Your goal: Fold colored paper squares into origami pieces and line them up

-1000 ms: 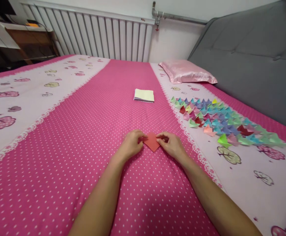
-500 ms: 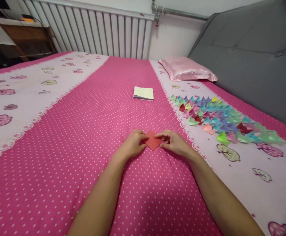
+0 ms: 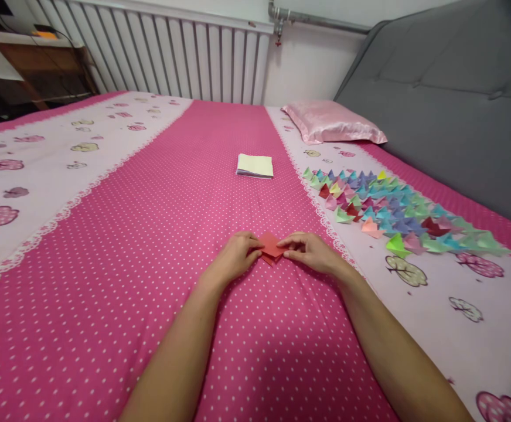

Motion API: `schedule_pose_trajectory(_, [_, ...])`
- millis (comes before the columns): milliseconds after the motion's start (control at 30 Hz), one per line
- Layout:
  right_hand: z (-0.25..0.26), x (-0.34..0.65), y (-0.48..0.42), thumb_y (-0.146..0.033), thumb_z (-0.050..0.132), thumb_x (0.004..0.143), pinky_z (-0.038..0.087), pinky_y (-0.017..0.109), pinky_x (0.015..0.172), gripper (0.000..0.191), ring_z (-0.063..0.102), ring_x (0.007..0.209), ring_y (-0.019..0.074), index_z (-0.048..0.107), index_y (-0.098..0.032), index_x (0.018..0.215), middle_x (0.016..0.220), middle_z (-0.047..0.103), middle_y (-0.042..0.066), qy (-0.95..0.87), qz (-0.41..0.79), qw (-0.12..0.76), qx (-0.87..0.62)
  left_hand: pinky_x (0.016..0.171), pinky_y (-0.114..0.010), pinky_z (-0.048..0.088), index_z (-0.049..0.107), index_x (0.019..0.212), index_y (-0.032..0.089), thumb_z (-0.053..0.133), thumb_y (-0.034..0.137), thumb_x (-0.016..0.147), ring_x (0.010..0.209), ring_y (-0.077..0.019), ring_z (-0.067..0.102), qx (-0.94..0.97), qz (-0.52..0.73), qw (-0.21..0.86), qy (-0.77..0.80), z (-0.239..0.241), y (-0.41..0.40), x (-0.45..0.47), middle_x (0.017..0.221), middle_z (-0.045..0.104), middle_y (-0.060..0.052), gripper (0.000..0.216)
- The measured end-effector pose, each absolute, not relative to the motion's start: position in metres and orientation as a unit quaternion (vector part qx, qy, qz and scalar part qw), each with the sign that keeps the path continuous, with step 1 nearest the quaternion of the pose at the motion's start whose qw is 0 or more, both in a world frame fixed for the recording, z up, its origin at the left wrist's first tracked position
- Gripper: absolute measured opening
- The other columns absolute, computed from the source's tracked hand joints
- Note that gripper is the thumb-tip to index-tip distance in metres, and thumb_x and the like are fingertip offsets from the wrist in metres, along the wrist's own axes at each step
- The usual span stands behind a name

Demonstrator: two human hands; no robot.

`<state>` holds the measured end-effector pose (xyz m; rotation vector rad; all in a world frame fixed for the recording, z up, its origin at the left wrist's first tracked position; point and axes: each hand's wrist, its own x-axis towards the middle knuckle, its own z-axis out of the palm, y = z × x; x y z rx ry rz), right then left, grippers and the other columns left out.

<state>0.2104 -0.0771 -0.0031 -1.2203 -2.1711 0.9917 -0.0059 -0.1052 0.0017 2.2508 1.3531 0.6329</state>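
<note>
A small folded red paper, diamond-shaped, lies low over the dotted pink bedspread. Its near corner shows layers lifted slightly apart. At its left corner my left hand pinches the paper between thumb and fingers. My right hand grips the opposite corner in the same way, thumb beneath the index finger. Off to the right stand several rows of small folded paper boats in many colours. Farther ahead rests a stack of paper sheets, pale yellow on top.
A pink satin pillow lies at the far right against the grey padded headboard. Beyond the bed's far edge are a white radiator and a pipe with a red valve. A table stands far left.
The near corner of the red paper has gone from flat to parted layers. Both thumbs have moved up onto the paper's lower edges, closing the pinch.
</note>
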Motion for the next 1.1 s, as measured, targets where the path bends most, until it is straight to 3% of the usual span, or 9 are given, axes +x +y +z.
schedule_pose_trajectory(167, [-0.003,0.211,-0.077,-0.024,0.056,0.077,0.044,0.028,0.064,0.023,0.059,0.072,0.0156,0.069,-0.017,0.095,0.087,0.068,0.005,-0.787,0.372,0.227,-0.436,0.072,-0.027,0.042,0.069,0.089,0.016,0.045,0.018,0.085,0.078,-0.0170,0.055,0.807,0.221,0.174,0.519,-0.003,-0.103,-0.004,0.081,0.063,-0.007,0.025])
schedule_pose_trajectory(433, [-0.005,0.207,-0.078,-0.037,0.069,0.066,0.043,0.025,0.058,0.035,0.057,0.063,0.0143,0.069,-0.015,0.094,0.072,0.066,0.003,-0.736,0.399,0.236,-0.493,0.070,-0.027,0.041,0.066,0.079,0.015,0.043,0.017,0.084,0.073,-0.0168,0.055,0.793,0.208,0.129,0.558,-0.006,-0.102,0.002,0.077,0.063,-0.007,0.024])
schedule_pose_trajectory(600, [-0.019,0.194,-0.078,-0.034,0.065,0.069,0.042,0.025,0.055,0.024,0.057,0.058,0.0141,0.068,-0.015,0.084,0.069,0.066,0.002,-0.722,0.301,0.282,-0.556,0.071,-0.029,0.042,0.063,0.078,0.016,0.043,0.017,0.082,0.078,-0.0195,0.057,0.752,0.195,0.088,0.623,-0.007,-0.102,0.012,0.080,0.065,-0.008,0.021])
schedule_pose_trajectory(833, [-0.031,0.185,-0.079,-0.028,0.063,0.070,0.045,0.027,0.058,0.029,0.055,0.058,0.0130,0.060,-0.017,0.096,0.077,0.064,0.001,-0.713,0.220,0.332,-0.577,0.074,-0.032,0.043,0.057,0.099,0.013,0.046,0.016,0.078,0.084,-0.0224,0.058,0.702,0.221,0.083,0.672,-0.011,-0.102,0.022,0.090,0.064,-0.011,0.023])
schedule_pose_trajectory(1000, [-0.029,0.179,-0.081,-0.028,0.062,0.071,0.045,0.029,0.065,0.017,0.056,0.073,0.0168,0.064,-0.019,0.085,0.085,0.061,0.004,-0.761,0.144,0.318,-0.546,0.074,-0.032,0.043,0.055,0.095,0.015,0.050,0.019,0.077,0.085,-0.0222,0.058,0.708,0.235,0.109,0.657,-0.013,-0.101,0.024,0.093,0.062,-0.010,0.020])
schedule_pose_trajectory(1100, [-0.030,0.175,-0.082,-0.035,0.063,0.070,0.045,0.031,0.068,0.021,0.056,0.080,0.0193,0.065,-0.020,0.085,0.087,0.060,0.005,-0.761,0.138,0.312,-0.552,0.075,-0.033,0.043,0.056,0.094,0.016,0.054,0.025,0.075,0.086,-0.0231,0.058,0.709,0.234,0.130,0.652,-0.013,-0.100,0.025,0.093,0.062,-0.010,0.021])
